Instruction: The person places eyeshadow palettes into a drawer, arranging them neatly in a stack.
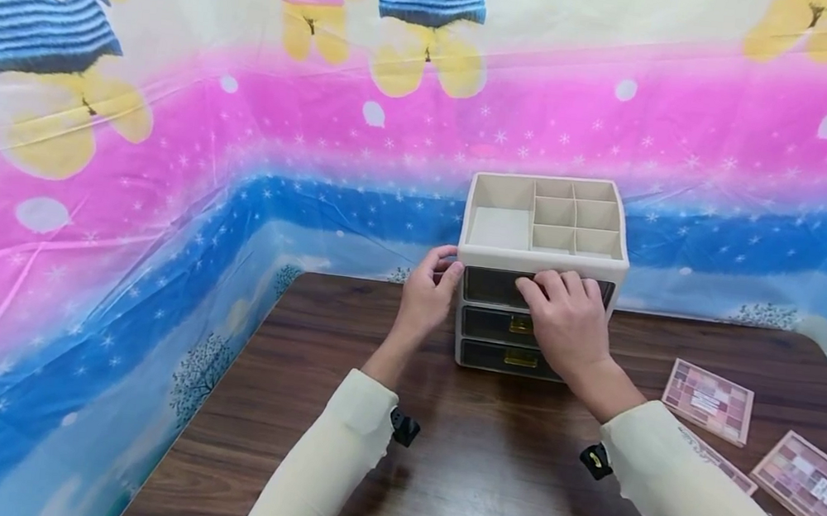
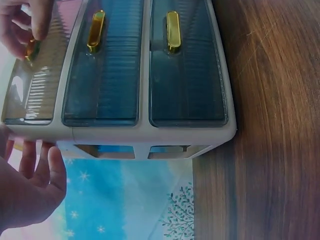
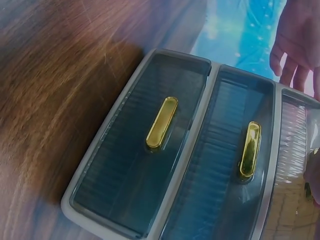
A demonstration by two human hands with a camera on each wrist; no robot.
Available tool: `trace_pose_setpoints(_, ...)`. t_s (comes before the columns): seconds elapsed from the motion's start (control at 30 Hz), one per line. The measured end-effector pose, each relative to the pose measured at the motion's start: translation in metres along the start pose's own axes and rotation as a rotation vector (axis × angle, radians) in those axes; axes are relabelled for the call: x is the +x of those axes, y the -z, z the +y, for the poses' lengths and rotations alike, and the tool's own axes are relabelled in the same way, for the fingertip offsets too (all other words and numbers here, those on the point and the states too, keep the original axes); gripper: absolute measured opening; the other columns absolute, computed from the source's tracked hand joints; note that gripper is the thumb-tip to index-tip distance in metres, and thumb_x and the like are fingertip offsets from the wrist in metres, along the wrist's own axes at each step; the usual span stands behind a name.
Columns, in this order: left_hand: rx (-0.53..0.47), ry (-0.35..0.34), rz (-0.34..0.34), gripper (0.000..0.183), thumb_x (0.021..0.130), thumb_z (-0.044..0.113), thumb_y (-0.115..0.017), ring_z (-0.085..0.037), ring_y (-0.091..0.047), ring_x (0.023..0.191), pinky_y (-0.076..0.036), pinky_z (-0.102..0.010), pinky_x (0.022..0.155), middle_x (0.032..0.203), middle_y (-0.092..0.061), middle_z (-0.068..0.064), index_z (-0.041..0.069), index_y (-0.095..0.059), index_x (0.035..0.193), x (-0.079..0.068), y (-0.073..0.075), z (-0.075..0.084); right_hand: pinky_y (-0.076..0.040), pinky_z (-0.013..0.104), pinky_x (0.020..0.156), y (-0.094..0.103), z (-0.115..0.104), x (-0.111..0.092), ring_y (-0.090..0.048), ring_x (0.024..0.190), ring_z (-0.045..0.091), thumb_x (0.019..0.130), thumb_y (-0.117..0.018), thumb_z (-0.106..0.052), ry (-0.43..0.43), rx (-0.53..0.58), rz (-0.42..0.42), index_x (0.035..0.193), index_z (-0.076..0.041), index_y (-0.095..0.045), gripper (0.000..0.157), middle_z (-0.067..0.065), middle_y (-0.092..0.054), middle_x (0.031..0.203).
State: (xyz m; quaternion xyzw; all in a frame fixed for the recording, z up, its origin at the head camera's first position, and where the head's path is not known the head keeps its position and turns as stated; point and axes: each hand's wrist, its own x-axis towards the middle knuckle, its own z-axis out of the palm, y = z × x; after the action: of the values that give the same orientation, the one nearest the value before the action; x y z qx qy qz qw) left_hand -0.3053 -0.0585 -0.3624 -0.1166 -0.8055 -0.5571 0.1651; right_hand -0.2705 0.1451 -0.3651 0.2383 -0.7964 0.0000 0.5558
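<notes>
A cream desktop organizer [image 1: 543,262] with three dark see-through drawers stands on the wooden table. My right hand [image 1: 573,327] is at the front of the top drawer [image 1: 489,285]. In the left wrist view its fingers pinch that drawer's gold handle [image 2: 31,51], which they partly hide. My left hand [image 1: 424,299] touches the organizer's left side near the top, fingers fairly straight. Below, the middle drawer's gold handle [image 3: 250,150] and the bottom drawer's gold handle [image 3: 162,122] are untouched. All three drawers appear closed.
Divided compartments [image 1: 575,215] form the organizer's top. To the right lie makeup palettes: one near the organizer [image 1: 708,400], one at the right [image 1: 813,488], another [image 1: 719,460] partly behind the right sleeve. A patterned cloth [image 1: 394,148] hangs behind the table [image 1: 332,325].
</notes>
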Motion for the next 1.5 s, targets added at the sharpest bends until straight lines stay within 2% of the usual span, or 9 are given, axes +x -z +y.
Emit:
trace_pose_setpoints(0.17, 0.018, 0.007, -0.038, 0.033, 0.099, 0.033, -0.052, -0.024, -0.064, 0.103, -0.053, -0.039, 0.085, 0.118, -0.066, -0.010, 0.020, -0.055, 0.129, 0.002, 0.001, 0.000, -0.044, 0.045, 0.063, 0.008, 0.001, -0.003, -0.060, 0.080, 0.032, 0.097, -0.051, -0.009, 0.040, -0.010, -0.043, 0.100, -0.011, -0.069, 0.019, 0.010, -0.066, 0.091)
trace_pose_setpoints(0.27, 0.037, 0.012, -0.062, 0.033, 0.099, 0.034, -0.050, -0.023, -0.063, 0.104, -0.053, -0.039, 0.085, 0.119, -0.065, -0.010, 0.020, -0.054, 0.130, 0.002, 0.002, 0.000, -0.045, 0.045, 0.063, 0.016, -0.001, -0.007, -0.061, 0.079, 0.032, 0.096, -0.053, -0.009, 0.075, 0.001, -0.030, 0.101, -0.010, -0.070, 0.018, 0.010, -0.067, 0.090)
trace_pose_setpoints(0.53, 0.043, -0.005, -0.059, 0.034, 0.099, 0.035, -0.050, -0.024, -0.064, 0.103, -0.053, -0.039, 0.083, 0.118, -0.065, -0.011, 0.020, -0.053, 0.129, 0.003, 0.003, 0.000, -0.044, 0.045, 0.061, 0.043, -0.011, -0.014, -0.059, 0.070, 0.031, 0.092, -0.055, -0.006, 0.137, 0.094, 0.097, 0.097, -0.008, -0.072, 0.018, 0.009, -0.067, 0.083)
trace_pose_setpoints(0.8, 0.033, -0.015, -0.061, 0.034, 0.099, 0.035, -0.051, -0.024, -0.065, 0.104, -0.054, -0.039, 0.084, 0.118, -0.065, -0.011, 0.020, -0.054, 0.129, 0.004, 0.004, -0.001, -0.040, 0.044, 0.059, 0.071, -0.025, -0.017, -0.057, 0.065, 0.029, 0.087, -0.057, -0.003, 0.160, 0.130, 0.210, 0.089, -0.008, -0.073, 0.017, 0.007, -0.066, 0.076)
trace_pose_setpoints(1.07, 0.021, -0.010, -0.053, 0.032, 0.099, 0.033, -0.052, -0.024, -0.064, 0.104, -0.054, -0.040, 0.085, 0.118, -0.065, -0.010, 0.020, -0.055, 0.128, 0.005, 0.002, -0.003, -0.038, 0.043, 0.059, 0.083, -0.036, -0.020, -0.053, 0.060, 0.026, 0.081, -0.058, -0.001, 0.184, 0.139, 0.294, 0.087, -0.008, -0.073, 0.018, 0.005, -0.063, 0.073)
trace_pose_setpoints(1.23, 0.022, -0.014, -0.056, 0.032, 0.099, 0.033, -0.052, -0.025, -0.064, 0.106, -0.054, -0.040, 0.086, 0.118, -0.065, -0.011, 0.020, -0.055, 0.128, 0.005, 0.003, -0.004, -0.037, 0.043, 0.061, 0.084, -0.040, -0.022, -0.052, 0.060, 0.026, 0.081, -0.058, -0.003, 0.163, 0.161, 0.281, 0.086, -0.009, -0.074, 0.017, 0.005, -0.063, 0.073)
trace_pose_setpoints(1.33, 0.028, -0.010, -0.062, 0.032, 0.099, 0.034, -0.052, -0.024, -0.064, 0.106, -0.054, -0.040, 0.086, 0.119, -0.065, -0.010, 0.020, -0.055, 0.127, 0.005, 0.004, -0.004, -0.036, 0.043, 0.062, 0.086, -0.038, -0.024, -0.053, 0.061, 0.026, 0.083, -0.058, -0.004, 0.138, 0.222, 0.288, 0.086, -0.008, -0.074, 0.017, 0.006, -0.064, 0.073)
trace_pose_setpoints(1.43, 0.027, -0.005, -0.071, 0.032, 0.098, 0.034, -0.053, -0.024, -0.064, 0.105, -0.054, -0.040, 0.086, 0.118, -0.065, -0.010, 0.020, -0.055, 0.127, 0.005, 0.004, -0.004, -0.034, 0.041, 0.061, 0.090, -0.028, -0.030, -0.051, 0.059, 0.028, 0.081, -0.056, -0.006, 0.064, 0.314, 0.354, 0.081, -0.005, -0.073, 0.018, 0.009, -0.064, 0.070)
trace_pose_setpoints(1.5, 0.026, -0.001, -0.080, 0.032, 0.099, 0.034, -0.052, -0.024, -0.064, 0.105, -0.054, -0.039, 0.085, 0.118, -0.065, -0.010, 0.021, -0.055, 0.128, 0.007, 0.005, -0.003, -0.033, 0.041, 0.060, 0.093, -0.016, -0.038, -0.049, 0.059, 0.031, 0.079, -0.055, -0.008, -0.019, 0.360, 0.417, 0.075, -0.003, -0.072, 0.018, 0.013, -0.062, 0.067)
